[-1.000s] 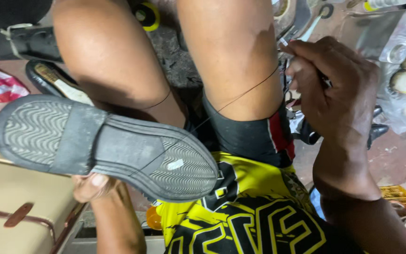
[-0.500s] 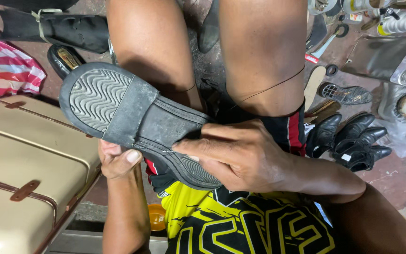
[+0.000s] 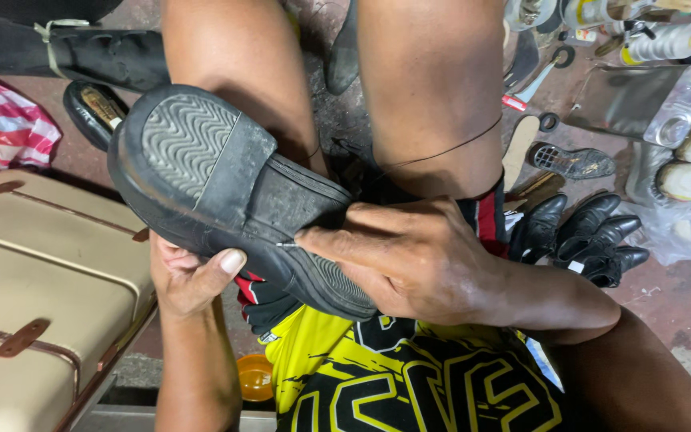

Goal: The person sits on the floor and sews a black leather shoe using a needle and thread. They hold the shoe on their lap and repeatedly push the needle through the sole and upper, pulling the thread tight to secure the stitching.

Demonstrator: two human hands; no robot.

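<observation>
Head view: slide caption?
Left hand holds upturned black rubber-soled shoe; right hand pushes a needle into its edge.

A beige suitcase, striped cloth, black shoes and bottles.

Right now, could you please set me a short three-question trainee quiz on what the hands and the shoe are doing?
1. True or false: the black shoe is held sole up.
2. Which hand grips the shoe from beneath: A the left hand, B the right hand?
3. What thin metal thing do the right hand's fingertips press at the sole's edge?

Key: 1 true; 2 A; 3 a needle, seemingly, with a dark thread running over the knee.
</observation>
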